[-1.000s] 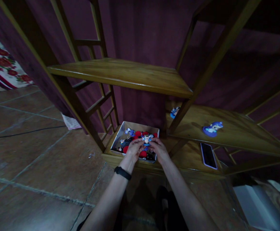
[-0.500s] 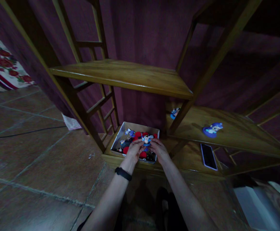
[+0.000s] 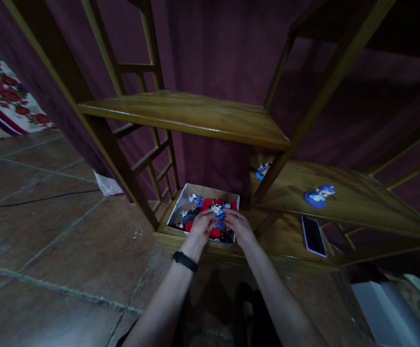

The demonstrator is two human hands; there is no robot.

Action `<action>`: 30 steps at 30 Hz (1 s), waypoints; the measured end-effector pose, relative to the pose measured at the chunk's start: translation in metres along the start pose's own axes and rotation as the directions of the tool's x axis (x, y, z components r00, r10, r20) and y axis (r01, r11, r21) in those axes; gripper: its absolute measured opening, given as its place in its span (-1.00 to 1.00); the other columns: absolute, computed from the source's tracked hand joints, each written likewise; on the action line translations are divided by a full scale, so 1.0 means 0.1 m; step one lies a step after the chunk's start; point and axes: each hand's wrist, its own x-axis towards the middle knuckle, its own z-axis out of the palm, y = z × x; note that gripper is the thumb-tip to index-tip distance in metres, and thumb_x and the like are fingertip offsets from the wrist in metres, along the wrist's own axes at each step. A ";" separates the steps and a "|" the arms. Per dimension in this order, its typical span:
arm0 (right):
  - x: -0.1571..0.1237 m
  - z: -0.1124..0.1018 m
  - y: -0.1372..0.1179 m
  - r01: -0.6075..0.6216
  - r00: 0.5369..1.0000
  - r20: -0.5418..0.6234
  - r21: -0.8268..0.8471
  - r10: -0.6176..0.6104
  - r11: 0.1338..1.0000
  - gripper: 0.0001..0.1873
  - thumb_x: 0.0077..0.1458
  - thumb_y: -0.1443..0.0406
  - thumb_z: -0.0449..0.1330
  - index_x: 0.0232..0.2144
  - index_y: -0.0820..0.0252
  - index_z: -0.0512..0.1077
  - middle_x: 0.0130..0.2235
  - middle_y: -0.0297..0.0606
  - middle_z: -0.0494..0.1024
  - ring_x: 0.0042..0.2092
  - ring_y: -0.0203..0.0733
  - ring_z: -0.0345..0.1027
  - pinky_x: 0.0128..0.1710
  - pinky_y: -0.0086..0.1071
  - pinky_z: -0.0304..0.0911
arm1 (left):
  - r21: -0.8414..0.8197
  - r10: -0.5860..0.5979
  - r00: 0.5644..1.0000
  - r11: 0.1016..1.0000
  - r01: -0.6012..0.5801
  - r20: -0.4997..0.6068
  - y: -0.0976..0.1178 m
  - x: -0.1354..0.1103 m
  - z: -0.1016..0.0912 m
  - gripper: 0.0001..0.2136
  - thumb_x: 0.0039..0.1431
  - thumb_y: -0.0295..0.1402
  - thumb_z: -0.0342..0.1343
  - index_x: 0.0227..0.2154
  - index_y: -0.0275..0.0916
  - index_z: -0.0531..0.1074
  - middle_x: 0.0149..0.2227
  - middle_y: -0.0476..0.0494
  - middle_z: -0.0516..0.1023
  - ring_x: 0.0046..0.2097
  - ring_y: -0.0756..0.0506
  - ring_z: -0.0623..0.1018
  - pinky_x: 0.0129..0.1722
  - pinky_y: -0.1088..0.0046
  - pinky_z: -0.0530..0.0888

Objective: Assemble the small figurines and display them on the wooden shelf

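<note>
Between my two hands is a small blue-and-white figurine (image 3: 217,210), held just above a shallow white box (image 3: 177,208). The fingers of my left hand (image 3: 203,225) close on its left side. My right hand (image 3: 239,224) pinches it from the right. Several more figurines (image 3: 191,212), with red, black and purple parts, lie jumbled in the box, some of them hidden behind my hands. The box rests on the lowest board of a wooden shelf unit.
A purple-haired figurine (image 3: 319,195) stands on the right-hand shelf (image 3: 354,202). Another blue figurine (image 3: 263,170) is partly behind an upright post. Below lies a phone (image 3: 313,236). A wooden shelf (image 3: 184,113) juts out above the box.
The figurine has tilted and shifted slightly to the left between my fingers. Both hands stay over the box with almost the same grip.
</note>
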 end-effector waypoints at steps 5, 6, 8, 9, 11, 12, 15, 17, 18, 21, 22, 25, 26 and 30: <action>0.00 -0.01 0.00 0.022 1.000 0.000 -0.003 -0.022 1.000 -0.77 -0.29 0.26 0.30 -0.44 0.18 0.52 -0.40 -0.28 0.56 -0.29 -0.22 0.41 -0.16 -0.27 0.31 | -0.032 -0.043 0.999 0.999 0.043 0.017 -0.01 0.04 -0.02 -0.84 -0.10 -0.66 0.13 -0.42 -0.35 0.42 -0.49 -0.09 0.52 -0.46 0.03 0.50 -0.38 0.53 0.45; 0.00 -0.01 0.00 0.029 1.000 0.005 -0.002 -0.029 1.000 -0.77 -0.28 0.27 0.29 -0.44 0.18 0.52 -0.40 -0.28 0.56 -0.29 -0.23 0.41 -0.16 -0.27 0.31 | -0.042 -0.058 0.998 0.997 0.059 0.027 0.00 0.05 -0.03 -0.85 -0.08 -0.66 0.12 -0.42 -0.35 0.42 -0.49 -0.11 0.53 -0.46 0.03 0.50 -0.38 0.53 0.46; 0.01 -0.01 0.00 0.042 0.999 0.017 0.003 -0.042 0.999 -0.77 -0.28 0.27 0.29 -0.43 0.17 0.51 -0.38 -0.29 0.56 -0.28 -0.23 0.40 -0.17 -0.27 0.31 | -0.066 -0.088 0.995 0.994 0.091 0.043 0.00 0.07 -0.03 -0.87 -0.05 -0.65 0.09 -0.42 -0.35 0.41 -0.49 -0.13 0.53 -0.46 0.02 0.51 -0.40 0.53 0.46; 0.01 -0.02 0.00 0.048 0.999 0.022 0.005 -0.048 0.999 -0.77 -0.28 0.28 0.29 -0.42 0.17 0.51 -0.37 -0.29 0.56 -0.28 -0.23 0.40 -0.17 -0.27 0.31 | -0.077 -0.103 0.993 0.991 0.107 0.049 0.01 0.07 -0.03 -0.88 -0.03 -0.64 0.08 -0.41 -0.35 0.41 -0.50 -0.13 0.52 -0.46 0.02 0.51 -0.40 0.53 0.46; 0.01 -0.01 0.00 0.060 0.997 0.039 0.006 -0.060 0.998 -0.75 -0.27 0.29 0.28 -0.40 0.16 0.51 -0.35 -0.29 0.56 -0.26 -0.22 0.40 -0.16 -0.28 0.30 | -0.100 -0.126 0.990 0.986 0.132 0.062 0.01 0.08 -0.04 -0.88 -0.01 -0.63 0.06 -0.41 -0.36 0.41 -0.51 -0.13 0.51 -0.47 0.02 0.50 -0.41 0.54 0.46; 0.01 -0.01 -0.01 0.068 0.996 0.049 0.008 -0.069 0.998 -0.75 -0.27 0.30 0.28 -0.39 0.15 0.51 -0.33 -0.29 0.56 -0.26 -0.23 0.40 -0.16 -0.29 0.30 | -0.111 -0.133 0.989 0.984 0.140 0.071 0.02 0.08 -0.04 -0.88 0.00 -0.63 0.05 -0.40 -0.35 0.41 -0.51 -0.13 0.51 -0.47 0.02 0.50 -0.41 0.53 0.47; 0.00 0.00 -0.03 0.085 0.993 0.079 0.014 -0.086 0.996 -0.76 -0.25 0.29 0.26 -0.39 0.15 0.52 -0.30 -0.29 0.55 -0.24 -0.23 0.39 -0.16 -0.30 0.30 | -0.140 -0.111 0.989 0.982 0.125 0.099 0.03 0.09 -0.04 -0.87 0.02 -0.63 0.02 -0.38 -0.33 0.40 -0.49 -0.12 0.52 -0.47 0.02 0.51 -0.39 0.51 0.47; -0.01 0.00 -0.03 0.090 0.992 0.086 0.015 -0.091 0.996 -0.77 -0.25 0.29 0.26 -0.40 0.15 0.52 -0.29 -0.29 0.55 -0.24 -0.22 0.39 -0.17 -0.30 0.31 | -0.140 -0.082 0.990 0.985 0.098 0.115 0.03 0.09 -0.06 -0.84 0.02 -0.64 0.01 -0.37 -0.32 0.39 -0.47 -0.11 0.52 -0.46 0.02 0.51 -0.38 0.49 0.47; -0.01 0.00 -0.04 0.092 0.992 0.088 0.015 -0.093 0.996 -0.77 -0.25 0.29 0.26 -0.40 0.15 0.52 -0.30 -0.29 0.55 -0.24 -0.22 0.39 -0.17 -0.30 0.31 | -0.133 -0.070 0.990 0.987 0.086 0.123 0.03 0.10 -0.06 -0.83 0.02 -0.65 0.00 -0.36 -0.32 0.39 -0.46 -0.11 0.52 -0.46 0.02 0.51 -0.38 0.50 0.47; 0.00 -0.01 -0.03 0.101 0.990 0.095 0.016 -0.102 0.995 -0.77 -0.24 0.28 0.26 -0.40 0.15 0.52 -0.28 -0.28 0.55 -0.23 -0.20 0.39 -0.18 -0.29 0.31 | -0.113 -0.044 0.988 0.992 0.061 0.147 0.02 0.10 -0.07 -0.80 0.01 -0.67 -0.01 -0.35 -0.32 0.41 -0.44 -0.11 0.53 -0.46 0.04 0.50 -0.39 0.53 0.46; 0.01 -0.02 -0.02 0.103 0.990 0.093 0.016 -0.104 0.995 -0.77 -0.25 0.27 0.27 -0.40 0.14 0.52 -0.28 -0.28 0.55 -0.23 -0.20 0.39 -0.18 -0.29 0.31 | -0.113 -0.037 0.988 0.992 0.054 0.150 0.02 0.11 -0.08 -0.80 0.01 -0.68 -0.02 -0.35 -0.32 0.41 -0.45 -0.10 0.52 -0.46 0.05 0.50 -0.38 0.53 0.46; 0.01 -0.01 -0.01 0.097 0.992 0.076 0.013 -0.098 0.995 -0.74 -0.27 0.28 0.28 -0.38 0.14 0.52 -0.29 -0.29 0.55 -0.24 -0.20 0.39 -0.17 -0.27 0.32 | -0.114 -0.022 0.990 0.993 0.039 0.143 0.01 0.10 -0.07 -0.78 -0.02 -0.69 0.01 -0.37 -0.31 0.43 -0.45 -0.08 0.52 -0.45 0.06 0.51 -0.35 0.55 0.45; 0.01 -0.01 -0.01 0.092 0.993 0.069 0.012 -0.092 0.996 -0.73 -0.28 0.28 0.29 -0.38 0.14 0.52 -0.29 -0.29 0.55 -0.24 -0.20 0.39 -0.16 -0.26 0.31 | -0.110 -0.019 0.990 0.993 0.035 0.140 0.01 0.10 -0.06 -0.78 -0.04 -0.69 0.03 -0.37 -0.31 0.44 -0.45 -0.08 0.53 -0.45 0.06 0.51 -0.34 0.56 0.45; 0.01 0.00 0.00 0.063 0.997 0.046 0.010 -0.064 0.998 -0.72 -0.31 0.27 0.30 -0.39 0.16 0.52 -0.28 -0.28 0.55 -0.22 -0.18 0.39 -0.13 -0.24 0.30 | -0.080 -0.009 0.993 0.997 0.018 0.115 0.02 0.08 -0.04 -0.79 -0.07 -0.66 0.11 -0.34 -0.34 0.47 -0.42 -0.11 0.55 -0.42 0.05 0.52 -0.32 0.56 0.45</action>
